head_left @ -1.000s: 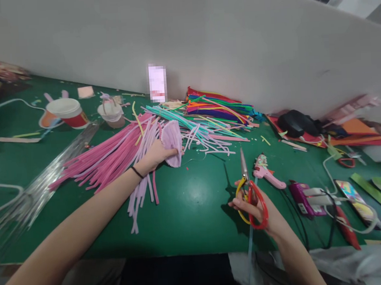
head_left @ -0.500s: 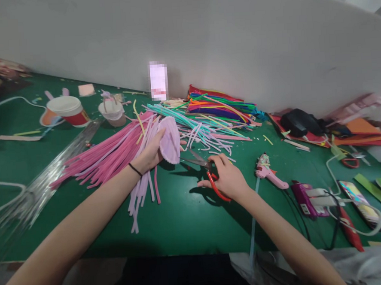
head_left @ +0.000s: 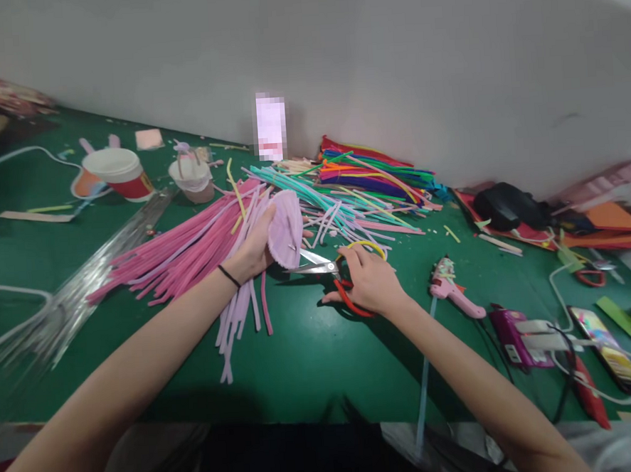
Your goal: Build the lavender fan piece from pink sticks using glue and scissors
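My left hand (head_left: pixel 258 248) grips a pale lilac, fuzzy petal-shaped piece (head_left: pixel 284 231) that looks built from pipe cleaners. In my right hand (head_left: pixel 369 279) is a pair of scissors (head_left: pixel 322 267) with red and yellow handles. Their blades are parted, and the upper tip lies at the lower right edge of the lilac piece; whether it touches cannot be made out. Pink pipe cleaners (head_left: pixel 188 256) fan out beneath and left of my left hand, with lilac pipe cleaners (head_left: pixel 235 326) among them. Teal pipe cleaners (head_left: pixel 302 187) lie behind the piece.
A paper cup (head_left: pixel 124 178) and a small wrapped pot (head_left: pixel 191 179) stand at the back left. Silvery strips (head_left: pixel 93 278) lie at left. To the right are a pink glue gun (head_left: pixel 455 291), a purple box (head_left: pixel 517 337), cables and a phone (head_left: pixel 608 350). Multicoloured pipe cleaners (head_left: pixel 376 172) lie against the wall.
The scissors have opened wider and turned, showing the yellow handle, with a blade tip now at the lilac piece's edge. The whole view has shifted slightly.
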The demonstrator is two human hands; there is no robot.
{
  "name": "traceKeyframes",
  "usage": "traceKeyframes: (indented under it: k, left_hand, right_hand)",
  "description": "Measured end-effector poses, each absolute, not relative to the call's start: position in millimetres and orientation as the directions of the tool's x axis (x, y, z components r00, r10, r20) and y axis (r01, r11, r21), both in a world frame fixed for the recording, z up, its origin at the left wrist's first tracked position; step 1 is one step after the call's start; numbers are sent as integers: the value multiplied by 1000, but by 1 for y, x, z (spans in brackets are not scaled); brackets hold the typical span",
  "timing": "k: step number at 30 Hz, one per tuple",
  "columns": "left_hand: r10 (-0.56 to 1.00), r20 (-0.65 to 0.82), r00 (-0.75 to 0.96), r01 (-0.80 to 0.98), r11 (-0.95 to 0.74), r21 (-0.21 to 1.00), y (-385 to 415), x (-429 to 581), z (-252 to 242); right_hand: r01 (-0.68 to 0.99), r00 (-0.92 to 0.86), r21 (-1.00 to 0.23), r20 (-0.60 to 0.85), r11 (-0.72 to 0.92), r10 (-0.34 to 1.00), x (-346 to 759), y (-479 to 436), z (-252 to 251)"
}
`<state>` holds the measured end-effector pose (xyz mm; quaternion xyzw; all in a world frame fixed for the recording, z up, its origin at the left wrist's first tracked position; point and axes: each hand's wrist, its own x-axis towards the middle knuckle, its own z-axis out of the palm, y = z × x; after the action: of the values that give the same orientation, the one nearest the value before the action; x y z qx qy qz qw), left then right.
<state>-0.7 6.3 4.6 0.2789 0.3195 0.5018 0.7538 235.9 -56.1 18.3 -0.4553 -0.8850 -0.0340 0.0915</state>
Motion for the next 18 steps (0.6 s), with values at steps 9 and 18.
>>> traceKeyframes:
  k: [9,18]
  left_hand:
    - [897,-274,346,-568,433,700,15,-7,4]
    - [954,-72,290,-632,247,734,-29,-27,51]
  right_hand:
    - [791,-603,1,177,612,778,231,-61,27]
    - [783,-471,-344,215,517,856,225,-51,50]
